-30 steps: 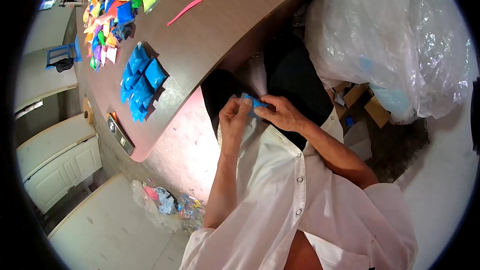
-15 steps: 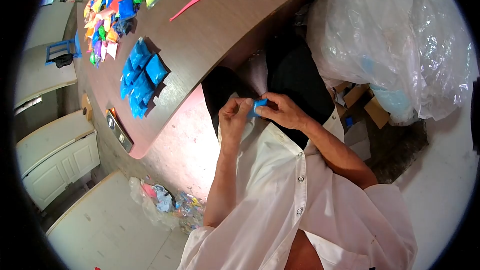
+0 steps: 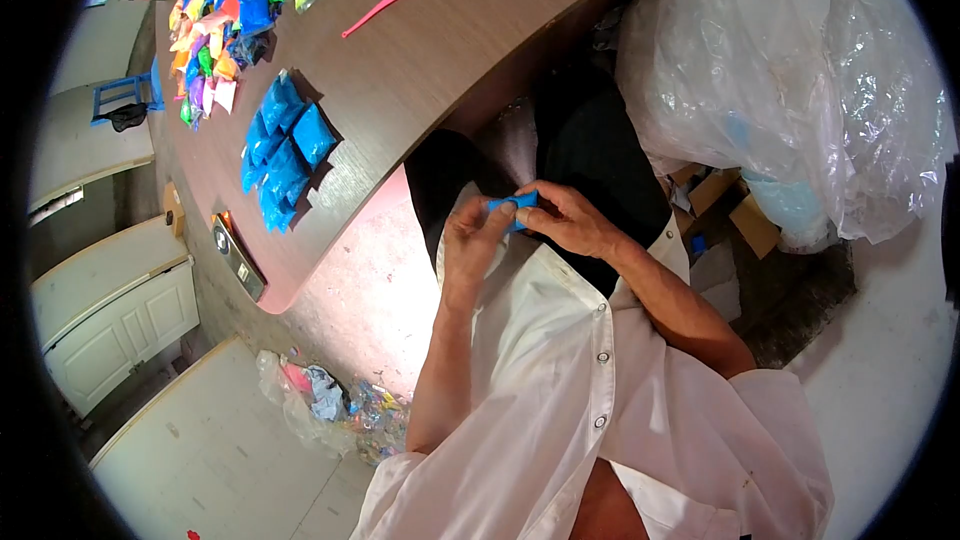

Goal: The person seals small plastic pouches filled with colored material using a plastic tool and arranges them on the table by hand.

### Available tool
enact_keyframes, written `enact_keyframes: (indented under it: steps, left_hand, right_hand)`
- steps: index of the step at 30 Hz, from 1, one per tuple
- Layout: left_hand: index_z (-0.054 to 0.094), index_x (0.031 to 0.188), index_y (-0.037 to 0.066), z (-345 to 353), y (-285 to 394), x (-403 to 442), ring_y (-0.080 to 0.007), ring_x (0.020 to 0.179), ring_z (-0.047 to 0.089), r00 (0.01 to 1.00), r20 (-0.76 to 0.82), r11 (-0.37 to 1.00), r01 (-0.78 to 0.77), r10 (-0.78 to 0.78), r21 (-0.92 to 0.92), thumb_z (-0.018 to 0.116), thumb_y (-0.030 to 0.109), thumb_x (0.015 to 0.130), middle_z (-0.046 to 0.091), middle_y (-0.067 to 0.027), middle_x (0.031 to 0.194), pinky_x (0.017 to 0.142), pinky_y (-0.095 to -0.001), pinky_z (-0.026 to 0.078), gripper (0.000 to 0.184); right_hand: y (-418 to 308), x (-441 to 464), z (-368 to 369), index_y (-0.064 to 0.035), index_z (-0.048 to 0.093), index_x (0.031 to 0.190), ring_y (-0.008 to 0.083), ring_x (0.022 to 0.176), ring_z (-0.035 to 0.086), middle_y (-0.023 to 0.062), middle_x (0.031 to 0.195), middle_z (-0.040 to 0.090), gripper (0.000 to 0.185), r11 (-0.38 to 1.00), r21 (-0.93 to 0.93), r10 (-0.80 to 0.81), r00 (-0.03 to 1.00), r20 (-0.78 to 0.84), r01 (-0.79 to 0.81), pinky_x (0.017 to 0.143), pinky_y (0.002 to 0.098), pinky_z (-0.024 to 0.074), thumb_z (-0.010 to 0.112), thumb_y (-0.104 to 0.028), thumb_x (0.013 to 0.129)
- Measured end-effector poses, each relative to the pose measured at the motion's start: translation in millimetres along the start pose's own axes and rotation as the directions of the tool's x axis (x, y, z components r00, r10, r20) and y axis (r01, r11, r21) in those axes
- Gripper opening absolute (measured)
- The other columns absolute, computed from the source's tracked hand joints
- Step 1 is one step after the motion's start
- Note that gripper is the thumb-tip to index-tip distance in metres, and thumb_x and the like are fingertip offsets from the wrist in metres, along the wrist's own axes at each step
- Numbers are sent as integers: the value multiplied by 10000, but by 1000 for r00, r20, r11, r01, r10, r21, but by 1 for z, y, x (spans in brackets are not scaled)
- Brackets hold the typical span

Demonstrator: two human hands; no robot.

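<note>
Over my lap, a small blue packet [image 3: 515,202] is pinched between the fingers of both hands. My left hand [image 3: 474,238] grips its left side, thumb on top. On its right side my right hand [image 3: 566,221] is closed, with thumb and forefinger on the blue material. The fingers hide part of the packet. A pile of several filled blue packets [image 3: 283,168] lies on the brown table [image 3: 400,80], up and left of my hands. Farther up on the table is a pink plastic tool [image 3: 380,10].
Many colourful packets [image 3: 255,12] are heaped at the table's far left. A scale-like device [image 3: 238,258] lies near the table's rounded end. A large clear plastic bag [image 3: 760,70] bulges at the right, above cardboard pieces [image 3: 754,224]. Plastic bags [image 3: 325,395] lie on the floor.
My hands have drawn closer together around the blue packet, and more of its blue now shows between the thumbs. The table items have shifted slightly in view.
</note>
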State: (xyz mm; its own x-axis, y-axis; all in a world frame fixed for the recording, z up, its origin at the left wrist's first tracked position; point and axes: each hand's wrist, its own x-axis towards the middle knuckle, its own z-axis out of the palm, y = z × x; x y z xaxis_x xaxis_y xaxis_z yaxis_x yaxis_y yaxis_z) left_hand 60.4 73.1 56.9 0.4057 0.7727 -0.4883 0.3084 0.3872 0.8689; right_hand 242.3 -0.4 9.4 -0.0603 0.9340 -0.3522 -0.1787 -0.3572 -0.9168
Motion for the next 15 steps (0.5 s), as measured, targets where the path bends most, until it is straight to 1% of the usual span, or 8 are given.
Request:
enact_keyframes:
  steps: [1,4,5,7,9,10,13,15]
  left_hand:
    - [716,913,85,0,-1,0,-32,759,535,1000,-7,1000,-25,25,17,757,247,1011,662,51,847,694,-213,428,194]
    - [721,921,86,3,-5,1,-38,762,556,999,-35,1000,-17,16,-9,764,262,1005,671,40,848,701,-224,451,199]
    - [721,921,86,4,-6,0,-38,762,556,999,-35,1000,-17,16,-9,764,262,1005,671,40,848,701,-224,451,199]
    - [722,934,72,7,-4,-1,-51,762,580,999,-42,995,20,-24,-97,767,276,1000,681,26,850,714,-236,480,219]
    - [723,943,68,6,-5,-3,-59,757,586,999,-25,997,39,-40,-72,766,279,1001,680,24,852,720,-240,490,223]
    - [724,952,64,5,-5,-4,-66,753,591,998,-10,997,56,-56,-46,765,283,1001,679,22,853,725,-244,499,228]
    - [716,942,63,4,-6,-5,-71,734,591,1000,-13,999,22,-22,-31,757,277,1007,677,14,831,703,-244,491,228]
    - [711,934,63,2,-7,-4,-71,726,592,1000,-9,999,22,-23,-49,754,275,1009,676,12,818,691,-246,488,229]
  right_hand:
    - [0,0,0,-15,673,1201,144,895,644,91,976,693,373,1000,0,0,1000,0,0,796,325,537,683,-333,1008]
    - [2,1,-2,-16,668,1213,143,886,661,100,984,703,402,1000,4,-3,1000,25,3,783,323,550,675,-366,1016]
    - [4,1,-2,-15,670,1208,144,871,668,99,982,705,400,1000,5,-18,1000,1,18,776,320,557,681,-365,1014]
    - [8,2,-3,-14,673,1203,146,856,675,98,980,708,398,999,7,-32,999,-23,32,770,317,564,687,-363,1012]
    - [10,3,-6,-14,677,1193,157,841,687,96,983,708,387,997,71,-32,995,-92,39,777,309,574,703,-351,1005]
    - [10,3,-6,-14,677,1193,157,841,687,96,983,708,387,997,71,-33,995,-90,40,777,309,574,703,-351,1005]
    - [8,3,-4,-16,682,1195,148,829,683,94,992,708,393,995,97,-4,995,-102,14,779,300,573,724,-351,993]
    - [6,3,-3,-27,677,1229,137,846,680,88,1008,707,424,986,149,91,994,-68,-80,784,299,574,728,-372,989]
